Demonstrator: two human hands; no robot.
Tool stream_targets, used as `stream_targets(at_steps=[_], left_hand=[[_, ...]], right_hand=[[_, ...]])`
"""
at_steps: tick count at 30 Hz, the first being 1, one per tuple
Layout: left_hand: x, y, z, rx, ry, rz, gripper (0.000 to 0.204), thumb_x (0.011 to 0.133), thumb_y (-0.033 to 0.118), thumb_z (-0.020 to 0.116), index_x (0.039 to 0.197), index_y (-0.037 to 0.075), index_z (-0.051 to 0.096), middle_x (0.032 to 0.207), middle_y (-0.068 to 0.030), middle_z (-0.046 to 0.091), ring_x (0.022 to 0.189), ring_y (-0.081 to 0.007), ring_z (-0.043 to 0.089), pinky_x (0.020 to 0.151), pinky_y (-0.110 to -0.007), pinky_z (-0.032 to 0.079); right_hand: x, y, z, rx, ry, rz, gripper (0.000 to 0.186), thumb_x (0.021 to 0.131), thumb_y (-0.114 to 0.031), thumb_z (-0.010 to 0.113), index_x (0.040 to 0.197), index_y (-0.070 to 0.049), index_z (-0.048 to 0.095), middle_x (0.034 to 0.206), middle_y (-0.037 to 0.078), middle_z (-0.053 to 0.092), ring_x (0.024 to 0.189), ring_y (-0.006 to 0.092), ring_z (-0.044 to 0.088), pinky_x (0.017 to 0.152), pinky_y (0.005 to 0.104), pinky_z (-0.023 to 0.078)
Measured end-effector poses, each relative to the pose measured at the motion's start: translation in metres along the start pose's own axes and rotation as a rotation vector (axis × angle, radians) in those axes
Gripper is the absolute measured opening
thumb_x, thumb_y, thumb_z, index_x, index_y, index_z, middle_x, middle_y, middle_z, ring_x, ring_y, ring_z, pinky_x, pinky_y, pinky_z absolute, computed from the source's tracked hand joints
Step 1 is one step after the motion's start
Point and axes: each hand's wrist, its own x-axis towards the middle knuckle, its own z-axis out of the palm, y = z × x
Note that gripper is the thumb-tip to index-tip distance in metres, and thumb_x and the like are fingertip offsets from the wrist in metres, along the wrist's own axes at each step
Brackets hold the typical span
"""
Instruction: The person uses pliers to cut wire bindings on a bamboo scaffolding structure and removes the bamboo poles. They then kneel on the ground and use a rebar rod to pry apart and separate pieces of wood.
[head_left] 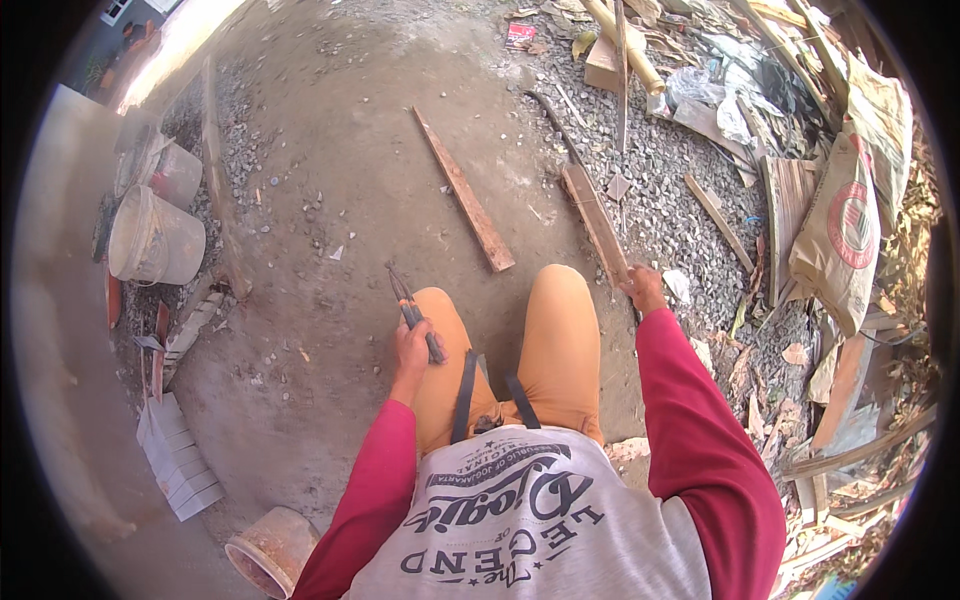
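Observation:
My left hand [415, 350] holds a long tool with dark and orange handles [420, 326], like pliers or pincers, beside my left knee, its metal end pointing forward. My right hand [645, 286] grips the near end of a narrow wooden board [592, 220] that lies at the edge of the gravel, right of my right knee. A long thin dark bar [555, 118] runs on from behind that board; whether the two touch is unclear. Another reddish wooden strip [462, 189] lies on the dirt ground in front of me, between the tool and the gripped board.
Gravel [680, 145] at the right carries scrap wood [725, 222], plastic sheeting [715, 98], a cardboard box [602, 70] and paper sacks [832, 240]. Buckets [155, 235] and pale boards [178, 455] lie along the left wall [65, 330]; another bucket [270, 550] is at the lower left.

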Motion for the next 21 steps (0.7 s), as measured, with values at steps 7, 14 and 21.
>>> stream_targets(at_steps=[7, 14, 21], left_hand=[[0.015, -0.007, 0.062, 0.378, -0.143, 0.005, 0.031, 0.086, 0.013, 0.063, 0.11, -0.005, 0.057, 0.073, -0.0128, 0.063, 0.047, -0.0224, 0.062, 0.042, -0.038, 0.05], [0.052, -0.026, 0.179, 0.749, -0.607, 0.358, 0.071, 0.086, 0.032, 0.077, 0.133, -0.013, 0.049, 0.103, -0.0262, 0.071, 0.094, -0.0334, 0.073, 0.087, -0.044, 0.058], [0.2, 0.061, 0.183, 1.434, -0.748, 0.162, 0.055, 0.09, 0.013, 0.074, 0.139, -0.004, 0.057, 0.133, -0.0219, 0.065, 0.132, -0.0361, 0.058, 0.112, -0.049, 0.044]], right_hand=[[-0.054, -0.011, 0.072, -0.616, 0.151, -0.638, 0.032, 0.09, -0.027, 0.07, 0.095, 0.004, 0.076, 0.079, 0.017, 0.071, 0.077, 0.0236, 0.068, 0.077, 0.0422, 0.056], [-0.15, -0.026, 0.165, -0.189, -0.677, 0.185, 0.036, 0.105, -0.033, 0.064, 0.116, 0.002, 0.063, 0.096, 0.015, 0.074, 0.079, 0.0215, 0.073, 0.071, 0.0351, 0.06], [-0.088, -0.078, 0.06, -0.189, -0.151, 0.116, 0.028, 0.092, -0.011, 0.062, 0.116, 0.002, 0.058, 0.069, 0.005, 0.057, 0.051, 0.0159, 0.059, 0.046, 0.0308, 0.051]])
